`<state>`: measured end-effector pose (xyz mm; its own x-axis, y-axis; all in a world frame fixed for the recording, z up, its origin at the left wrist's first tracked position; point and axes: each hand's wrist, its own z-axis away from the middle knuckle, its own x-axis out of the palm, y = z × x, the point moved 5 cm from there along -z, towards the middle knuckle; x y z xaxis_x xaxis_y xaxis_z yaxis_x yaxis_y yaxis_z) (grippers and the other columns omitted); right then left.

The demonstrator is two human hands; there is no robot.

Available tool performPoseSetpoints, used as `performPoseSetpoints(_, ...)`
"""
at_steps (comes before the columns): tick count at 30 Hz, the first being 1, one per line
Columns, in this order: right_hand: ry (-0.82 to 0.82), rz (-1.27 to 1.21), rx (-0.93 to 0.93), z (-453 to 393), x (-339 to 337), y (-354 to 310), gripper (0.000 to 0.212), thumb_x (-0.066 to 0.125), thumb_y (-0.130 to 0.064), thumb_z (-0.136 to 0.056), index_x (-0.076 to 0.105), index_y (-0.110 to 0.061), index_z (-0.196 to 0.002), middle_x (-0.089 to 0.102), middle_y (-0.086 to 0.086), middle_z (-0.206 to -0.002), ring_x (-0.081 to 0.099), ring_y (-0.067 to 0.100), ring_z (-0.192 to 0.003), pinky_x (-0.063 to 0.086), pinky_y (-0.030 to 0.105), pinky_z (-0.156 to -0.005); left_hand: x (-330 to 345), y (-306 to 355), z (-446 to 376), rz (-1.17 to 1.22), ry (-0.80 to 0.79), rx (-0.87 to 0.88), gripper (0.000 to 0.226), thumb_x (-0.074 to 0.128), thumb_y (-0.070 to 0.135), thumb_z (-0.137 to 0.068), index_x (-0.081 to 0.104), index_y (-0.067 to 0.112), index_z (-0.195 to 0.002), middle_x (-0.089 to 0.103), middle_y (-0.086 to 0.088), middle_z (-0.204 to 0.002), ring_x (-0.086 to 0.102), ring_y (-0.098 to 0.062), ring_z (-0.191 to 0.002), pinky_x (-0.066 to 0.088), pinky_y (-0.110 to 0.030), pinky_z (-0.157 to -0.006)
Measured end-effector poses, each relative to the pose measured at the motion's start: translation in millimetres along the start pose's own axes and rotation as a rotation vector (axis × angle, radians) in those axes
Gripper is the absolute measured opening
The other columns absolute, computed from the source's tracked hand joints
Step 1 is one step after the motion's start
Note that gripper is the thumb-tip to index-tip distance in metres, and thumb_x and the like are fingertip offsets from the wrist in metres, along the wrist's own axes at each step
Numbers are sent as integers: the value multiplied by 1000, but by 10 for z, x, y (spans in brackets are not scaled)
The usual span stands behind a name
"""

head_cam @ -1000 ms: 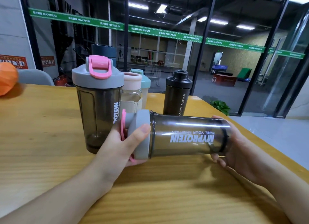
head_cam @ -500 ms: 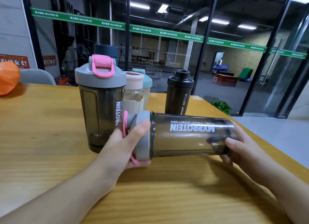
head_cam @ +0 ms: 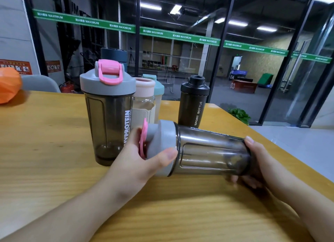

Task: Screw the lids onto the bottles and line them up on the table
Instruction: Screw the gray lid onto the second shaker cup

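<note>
**Smoky shaker held sideways over bench, lid end left**

Held between both hands above the wooden bench [head_cam: 45, 169], near its right edge: smoky shaker bottle [head_cam: 213, 155], long axis roughly horizontal, tilted a little, base lower toward the right. Grey lid [head_cam: 161, 146] with pink loop points left; base points right. Left hand [head_cam: 137, 162] wrapped round the lid, thumb pressed across the grey rim. Right hand [head_cam: 256, 162] cupped round the base, fingers curled underneath, thumb on top. Print on the held bottle not readable from here.

Bench edge runs diagonally on the right, just beyond the right hand, floor past it. Far edge close behind the standing bottles. Bare wood in front of the hands and to the left, well apart from anything.

Upright just left of the held bottle: second smoky shaker [head_cam: 108, 119], grey lid, pink loop, white vertical print ending "YPROTEIN" with smaller "AMBITION" beside. Behind it, crowded together: pale pink-lidded bottle [head_cam: 144, 97], teal-lidded bottle [head_cam: 159, 95], dark blue bottle [head_cam: 113, 55] mostly hidden. Standing apart to the right: black bottle [head_cam: 193, 104], lid on, vertical print "SPORT BOTTLE".

Orange object [head_cam: 9, 86] at far left bench edge. Green band [head_cam: 180, 36] on the glass wall behind reads "MAXIMUM" repeated, with Chinese characters. Boxes beyond the glass numbered "03" and "04".
</note>
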<state>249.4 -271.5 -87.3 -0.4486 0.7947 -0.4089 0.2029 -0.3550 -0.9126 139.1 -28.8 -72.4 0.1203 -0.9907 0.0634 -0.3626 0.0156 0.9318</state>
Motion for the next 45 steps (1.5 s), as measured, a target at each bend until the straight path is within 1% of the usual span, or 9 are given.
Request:
performPoseSetpoints(4, -12, -65, 9, 41, 53, -79, 102, 41, -97, -47, 69, -8, -90, 64, 22, -64, 48, 21, -40, 34, 20, -35, -15, -1, -9, -19, 12, -15, 65, 76, 52, -44, 55, 48, -106, 69, 15, -98, 68, -7, -91, 51, -24, -69)
performPoseSetpoints(7, 31, -282, 35, 34, 89, -156, 79, 51, -75, -72, 58, -14, -120, 65, 25, -88, 55, 28, -52, 40, 27, -42, -5, -13, -7, 0, 38, -86, 42, 71, 57, -42, 54, 72, -78, 68, 26, -95, 68, -1, -88, 56, -28, -71)
performPoseSetpoints(10, -3, -370, -32, 73, 107, -220, 84, 86, -61, -41, 55, -50, -118, 66, 15, -111, 61, 34, -63, 46, 30, -48, -45, -78, -21, 77, 51, -127, 60, 74, 58, -43, 57, 60, -100, 68, 12, -109, 68, -14, -98, 59, -40, -73)
performPoseSetpoints(16, -106, -328, -84, 141, 117, -188, 101, 95, -45, -28, 49, -63, -117, 54, 0, -135, 62, 28, -91, 52, 30, -65, -73, -88, -17, 107, 84, -177, 80, 80, 59, -45, 56, 38, -119, 70, 0, -109, 70, -23, -95, 59, -42, -64)
performPoseSetpoints(27, -37, -182, -196, 176, 111, -274, 83, 88, -51, -43, 56, -33, -118, 67, 17, -93, 60, 23, -63, 48, 27, -52, -43, -43, -14, 99, 91, -173, 92, 73, 58, -42, 48, 41, -129, 64, 2, -118, 67, -23, -98, 58, -39, -61)
performPoseSetpoints(30, -5, -147, -155, 180, 103, -236, 85, 83, -68, -34, 61, -34, -108, 69, 3, -82, 56, 19, -57, 45, 25, -49, -36, -28, -17, 99, 66, -144, 80, 73, 55, -42, 53, 43, -118, 65, 2, -115, 68, -20, -96, 58, -37, -62)
performPoseSetpoints(34, 12, -128, -166, 136, 79, -201, 99, 76, -76, -39, 57, -7, -107, 68, 1, -72, 48, 15, -47, 37, 21, -41, -30, -40, -25, 78, 39, -118, 74, 75, 53, -43, 54, 44, -114, 65, 2, -113, 68, -18, -95, 57, -36, -65)
performPoseSetpoints(38, -59, -207, -116, 98, 135, -208, 95, 72, -79, -37, 60, -6, -96, 60, 1, -54, 41, 13, -38, 30, 16, -34, 10, 31, -6, 44, 15, -55, 48, 74, 50, -44, 57, 67, -85, 69, 20, -95, 68, -3, -86, 53, -22, -63)
performPoseSetpoints(45, -102, -278, -5, 84, 135, -171, 102, 69, -83, -25, 60, -8, -93, 55, 19, -57, 42, 17, -36, 30, 20, -28, 55, 199, 61, -142, -20, 120, 77, 76, 41, -45, 49, 41, -117, 64, 26, -98, 64, 5, -88, 47, -6, -66)
